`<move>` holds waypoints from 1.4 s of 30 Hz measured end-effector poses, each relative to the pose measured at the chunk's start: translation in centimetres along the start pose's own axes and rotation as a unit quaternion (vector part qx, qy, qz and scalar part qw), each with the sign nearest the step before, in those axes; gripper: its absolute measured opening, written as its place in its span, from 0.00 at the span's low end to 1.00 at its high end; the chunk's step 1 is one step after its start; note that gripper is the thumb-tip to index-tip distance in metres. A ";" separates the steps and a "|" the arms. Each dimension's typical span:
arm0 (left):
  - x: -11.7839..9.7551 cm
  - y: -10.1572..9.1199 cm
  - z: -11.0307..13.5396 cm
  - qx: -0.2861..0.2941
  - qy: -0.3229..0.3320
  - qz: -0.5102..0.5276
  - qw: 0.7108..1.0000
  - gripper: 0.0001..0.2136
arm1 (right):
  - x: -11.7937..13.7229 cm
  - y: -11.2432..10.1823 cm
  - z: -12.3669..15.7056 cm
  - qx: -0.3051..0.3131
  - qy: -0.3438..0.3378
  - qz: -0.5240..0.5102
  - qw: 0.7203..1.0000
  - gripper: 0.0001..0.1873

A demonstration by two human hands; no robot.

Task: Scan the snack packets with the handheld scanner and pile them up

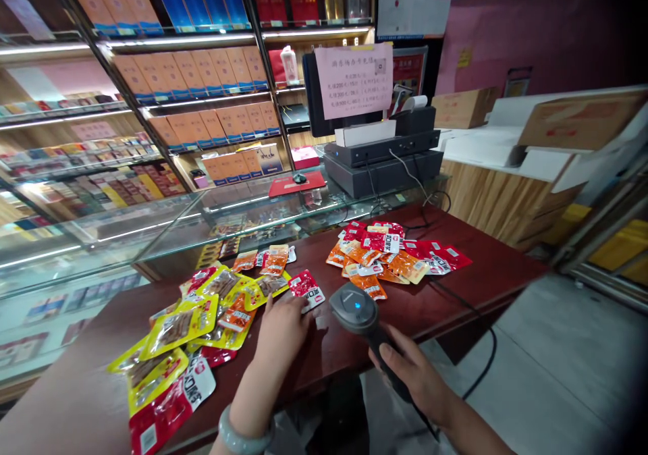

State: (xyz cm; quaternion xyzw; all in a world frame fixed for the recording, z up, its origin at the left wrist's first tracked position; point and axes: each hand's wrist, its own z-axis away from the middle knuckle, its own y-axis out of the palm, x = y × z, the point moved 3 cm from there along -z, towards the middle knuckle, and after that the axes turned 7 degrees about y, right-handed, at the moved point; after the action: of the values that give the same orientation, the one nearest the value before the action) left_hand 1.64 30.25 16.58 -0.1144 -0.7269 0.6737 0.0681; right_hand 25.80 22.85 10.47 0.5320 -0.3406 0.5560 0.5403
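Observation:
My right hand [405, 364] is wrapped around the handle of a dark grey barcode scanner [354, 310], with a blue light lit on its top. The scanner's head points over the table, to the right of my left hand [284, 323]. The fingers of that hand are curled at the near edge of a small red snack packet [308, 287]; their tips are partly hidden. Left of it lies a loose pile of yellow snack packets [179, 327], mixed with orange and red ones. A large red-and-white packet [167, 408] lies at the pile's near end.
Another pile of orange and red packets [374, 256] lies beyond the scanner. The scanner's cable [489, 357] loops off the table's right side. A glass display counter [243, 205] runs behind, with a cash register [385, 158] on it. Cardboard boxes [582, 121] stand at right.

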 end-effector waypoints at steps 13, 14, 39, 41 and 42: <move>1.0 2.8 -3.6 0.021 -0.105 -0.032 0.994 0.20 | -0.4 0.2 0.6 -0.015 0.022 -0.030 0.999 0.39; 1.0 3.0 -3.6 0.022 -0.104 -0.006 0.994 0.18 | -0.4 0.0 0.6 -0.016 0.020 -0.032 0.999 0.40; 1.0 4.3 -2.3 -0.058 -0.110 0.329 0.936 0.13 | 0.4 -0.1 0.5 -0.035 0.009 -0.065 0.997 0.39; 1.2 4.8 -3.0 -0.063 -0.119 0.343 0.930 0.14 | 0.6 -0.3 0.5 -0.032 0.009 -0.065 0.997 0.40; 1.2 5.2 -3.6 -0.067 -0.122 0.349 0.927 0.14 | 0.8 -0.4 0.5 -0.030 0.009 -0.064 0.997 0.41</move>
State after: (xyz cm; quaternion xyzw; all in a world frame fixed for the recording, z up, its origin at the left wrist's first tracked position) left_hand 1.75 34.41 11.68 -0.2822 -0.6870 0.6137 -0.2679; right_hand 26.42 22.65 11.21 0.5312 -0.3176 0.5148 0.5933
